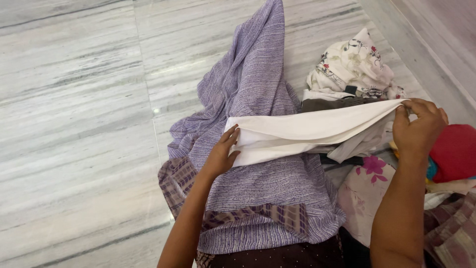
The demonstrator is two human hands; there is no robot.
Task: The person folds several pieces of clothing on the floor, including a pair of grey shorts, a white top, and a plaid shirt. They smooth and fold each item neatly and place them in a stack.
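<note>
A white cloth (302, 133) is stretched between my two hands, folded lengthwise. My left hand (223, 151) pinches its left end over a purple striped garment (250, 89) that lies across my lap and the floor. My right hand (419, 130) grips the cloth's right corner, held a little higher. Under the purple garment a checked purple and beige fabric (178, 181) shows at the lower left.
A heap of clothes lies to the right: a white floral garment (354, 64), a dark grey piece (332, 104), a pale cloth with pink flowers (364, 186) and a red item (456, 151). Grey veined marble floor (74, 99) spreads to the left; a wall base runs along the upper right.
</note>
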